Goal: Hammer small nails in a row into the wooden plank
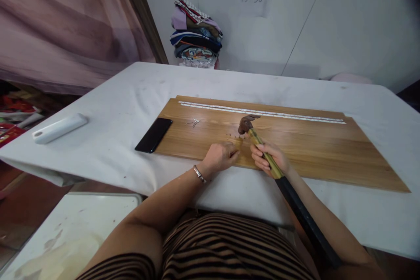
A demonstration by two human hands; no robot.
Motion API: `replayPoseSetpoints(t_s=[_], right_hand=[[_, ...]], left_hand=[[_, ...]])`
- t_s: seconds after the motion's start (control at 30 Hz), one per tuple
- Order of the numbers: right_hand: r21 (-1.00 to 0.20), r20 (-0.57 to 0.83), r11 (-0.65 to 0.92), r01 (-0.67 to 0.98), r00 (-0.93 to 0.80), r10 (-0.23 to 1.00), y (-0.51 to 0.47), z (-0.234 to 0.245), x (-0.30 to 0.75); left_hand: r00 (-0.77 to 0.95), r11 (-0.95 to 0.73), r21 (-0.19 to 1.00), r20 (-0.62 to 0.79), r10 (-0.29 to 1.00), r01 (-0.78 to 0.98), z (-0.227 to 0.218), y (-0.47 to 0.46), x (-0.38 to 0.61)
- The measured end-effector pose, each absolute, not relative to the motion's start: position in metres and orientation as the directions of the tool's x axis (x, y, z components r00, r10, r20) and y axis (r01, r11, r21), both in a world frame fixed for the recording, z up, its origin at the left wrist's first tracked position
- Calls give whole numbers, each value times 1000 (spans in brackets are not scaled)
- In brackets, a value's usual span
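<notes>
My right hand [269,157] is closed round the yellow part of a claw hammer [297,203], whose black grip runs back along my forearm. The rusty hammer head is over the wooden board [311,148], directly above a thin nail [240,135] that stands up from the wood. Several small dark specks or nail ends lie around that spot. My left hand [221,155] rests on the board's near edge, fingers curled under, just left of the nail. Whether anything is inside those fingers is hidden. Farther left on the board is a small pile of loose nails [194,122].
Two white measuring strips [262,112] run along the board's far side. A black phone [154,135] overlaps its left end. A white handheld object [60,128] lies on the white-covered table [111,118]. Folded cloths [197,35] are stacked by the wall; a white stool [75,223] stands lower left.
</notes>
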State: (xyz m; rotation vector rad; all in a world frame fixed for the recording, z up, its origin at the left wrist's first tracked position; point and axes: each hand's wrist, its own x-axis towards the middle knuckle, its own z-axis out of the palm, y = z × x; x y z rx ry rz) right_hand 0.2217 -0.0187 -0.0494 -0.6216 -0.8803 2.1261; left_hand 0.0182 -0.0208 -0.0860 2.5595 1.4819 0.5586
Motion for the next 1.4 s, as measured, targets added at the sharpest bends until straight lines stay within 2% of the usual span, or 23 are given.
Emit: replayPoseSetpoints(t_s=[0.57, 0.8, 1.4], right_hand=[[-755, -176, -504, -419, -611, 772, -17, -51, 221], [-760, -140, -466, -453, -586, 798, -19, -48, 220], [-747, -151, -506, -431, -631, 761, -18, -51, 221]], left_hand=[[441, -499, 305, 242, 864, 811, -86, -21, 18], [433, -487, 328, 229, 872, 809, -84, -22, 18], [433, -488, 317, 231, 871, 813, -85, -21, 18]])
